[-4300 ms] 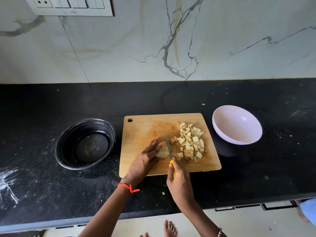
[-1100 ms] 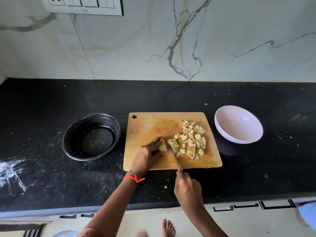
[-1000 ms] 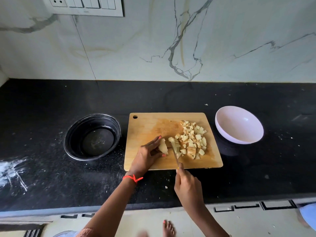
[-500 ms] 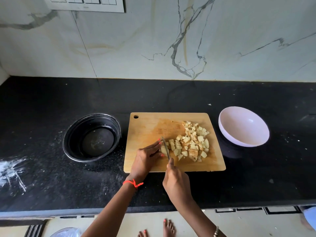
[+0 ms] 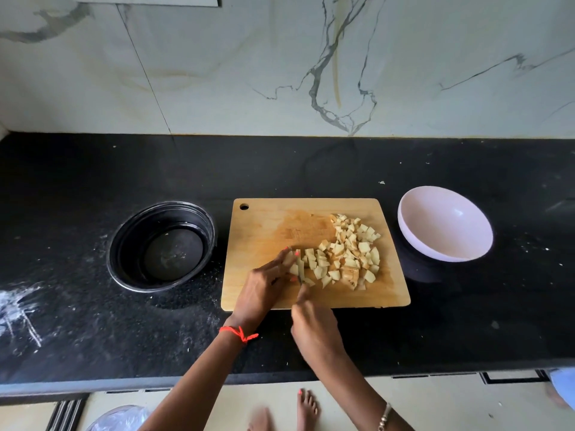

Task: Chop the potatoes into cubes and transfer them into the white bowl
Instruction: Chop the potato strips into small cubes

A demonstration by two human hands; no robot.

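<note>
A wooden cutting board [image 5: 267, 225] lies on the black counter with a heap of potato cubes [image 5: 351, 250] on its right half. My left hand [image 5: 264, 284] pinches a small uncut potato piece [image 5: 292, 262] at the heap's left edge. My right hand [image 5: 314, 328] grips a knife [image 5: 300, 275]; the blade stands down in that piece, right beside my left fingertips. The handle is hidden inside my fist. The white bowl [image 5: 445, 225] sits right of the board with nothing in it.
A black round bowl [image 5: 161, 244] with a little water sits left of the board. White powdery streaks [image 5: 18, 309] mark the counter's far left. The marble wall rises behind the counter. My bare feet [image 5: 306, 409] show below the counter's front edge.
The uncut piece has shrunk as more cubes joined the heap. The knife lifted away to the right about a second ago, then came back down into the piece.
</note>
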